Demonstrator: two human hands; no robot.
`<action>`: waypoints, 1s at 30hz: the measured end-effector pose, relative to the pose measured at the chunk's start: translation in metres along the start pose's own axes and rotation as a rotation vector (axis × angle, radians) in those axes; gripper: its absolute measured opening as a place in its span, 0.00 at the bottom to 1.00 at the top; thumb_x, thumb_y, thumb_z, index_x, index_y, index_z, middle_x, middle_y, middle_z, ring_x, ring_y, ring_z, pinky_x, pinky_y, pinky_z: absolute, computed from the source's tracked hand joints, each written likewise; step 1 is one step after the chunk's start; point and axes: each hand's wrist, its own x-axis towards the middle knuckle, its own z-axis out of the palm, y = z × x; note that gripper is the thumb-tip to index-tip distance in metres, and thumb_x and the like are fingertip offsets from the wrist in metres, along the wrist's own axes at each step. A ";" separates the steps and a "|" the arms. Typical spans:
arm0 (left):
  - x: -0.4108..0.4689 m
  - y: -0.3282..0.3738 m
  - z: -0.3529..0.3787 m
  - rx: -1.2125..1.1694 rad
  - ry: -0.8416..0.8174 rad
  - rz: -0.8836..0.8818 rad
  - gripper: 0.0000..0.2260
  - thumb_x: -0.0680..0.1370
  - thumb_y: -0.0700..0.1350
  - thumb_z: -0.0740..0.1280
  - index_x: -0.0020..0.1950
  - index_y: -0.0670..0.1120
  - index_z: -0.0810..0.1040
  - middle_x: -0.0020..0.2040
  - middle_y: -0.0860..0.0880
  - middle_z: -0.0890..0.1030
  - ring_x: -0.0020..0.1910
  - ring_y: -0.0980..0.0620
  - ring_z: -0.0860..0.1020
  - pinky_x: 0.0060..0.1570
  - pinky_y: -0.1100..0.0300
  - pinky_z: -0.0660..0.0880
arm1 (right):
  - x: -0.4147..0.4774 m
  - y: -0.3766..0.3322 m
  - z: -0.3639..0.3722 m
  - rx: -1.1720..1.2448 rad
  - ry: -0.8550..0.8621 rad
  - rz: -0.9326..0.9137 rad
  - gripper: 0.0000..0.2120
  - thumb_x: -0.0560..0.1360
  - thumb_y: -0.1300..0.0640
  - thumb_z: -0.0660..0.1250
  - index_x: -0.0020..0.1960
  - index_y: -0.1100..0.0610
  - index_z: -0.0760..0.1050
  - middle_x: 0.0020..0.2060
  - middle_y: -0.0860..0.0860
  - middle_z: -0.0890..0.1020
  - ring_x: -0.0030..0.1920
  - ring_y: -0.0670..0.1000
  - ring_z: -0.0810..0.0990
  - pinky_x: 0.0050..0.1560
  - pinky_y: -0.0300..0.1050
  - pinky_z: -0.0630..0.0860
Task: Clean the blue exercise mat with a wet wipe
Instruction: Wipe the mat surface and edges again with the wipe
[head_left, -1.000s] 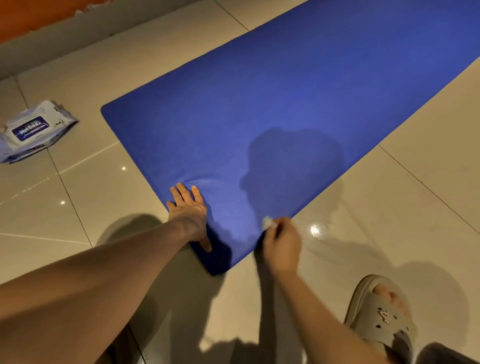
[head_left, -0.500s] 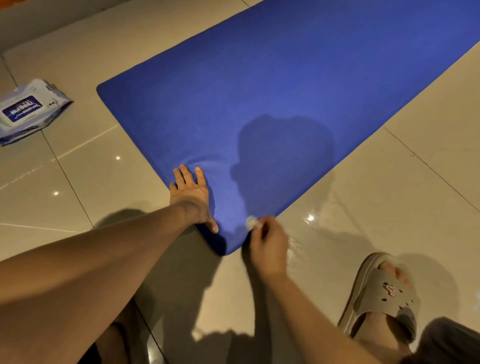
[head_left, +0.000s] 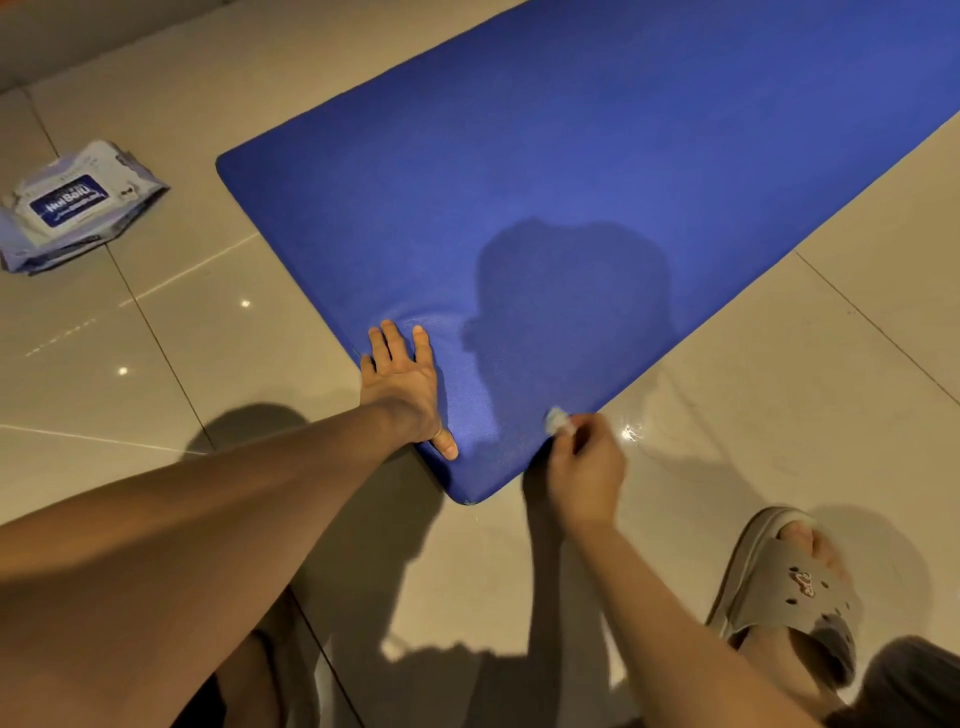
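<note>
Right hand (head_left: 584, 462): fingers curled, pinching a small white wad of wipe (head_left: 557, 420) between thumb and fingertips. Most of the wad is hidden inside the grip. Only a crumpled tip shows, blurred. The tip sits at the long right edge of the mat (head_left: 597, 156), close to the mat's near corner. Cannot tell whether it presses the top face or only the rim.

Left hand (head_left: 402, 384): flat, fingers straight and spread, palm down on the mat at its short edge, just beside the same corner. Holds nothing. Thumb lies on the blue. Little finger is at the edge; unclear whether it reaches the floor (head_left: 208, 338). Mat ripples slightly ahead of the fingertips.

Mat lies flat on the tiled floor, running away to the upper right. Its far end is cut off by the top and right edges of the view. A dark shadow (head_left: 571, 301) falls across the mat beyond the hands.

Wet glint (head_left: 631, 431) on the tile just right of the right hand. Pack (head_left: 72, 205) of wipes on the floor well left of the mat, label too blurred to read. Sandal (head_left: 784, 587) on a foot at lower right, toes partly showing.
</note>
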 end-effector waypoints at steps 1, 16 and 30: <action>0.000 0.000 0.000 0.000 0.003 0.001 0.77 0.55 0.69 0.82 0.80 0.42 0.30 0.80 0.32 0.34 0.80 0.31 0.37 0.80 0.40 0.48 | 0.014 -0.001 -0.008 -0.007 0.026 0.016 0.12 0.82 0.49 0.64 0.43 0.54 0.72 0.36 0.46 0.78 0.36 0.43 0.76 0.38 0.43 0.66; -0.001 0.006 0.002 0.069 0.054 -0.022 0.77 0.53 0.71 0.81 0.81 0.40 0.34 0.80 0.31 0.41 0.80 0.30 0.42 0.78 0.39 0.55 | -0.008 0.005 -0.002 -0.107 -0.092 -0.075 0.12 0.81 0.52 0.63 0.41 0.52 0.69 0.34 0.48 0.76 0.34 0.48 0.74 0.35 0.48 0.70; -0.004 0.005 -0.002 0.106 0.071 -0.007 0.76 0.52 0.75 0.78 0.82 0.42 0.35 0.80 0.31 0.43 0.80 0.31 0.45 0.75 0.42 0.57 | -0.021 0.005 0.003 -0.203 -0.154 -0.169 0.11 0.82 0.49 0.63 0.42 0.50 0.70 0.36 0.46 0.77 0.36 0.46 0.75 0.34 0.40 0.67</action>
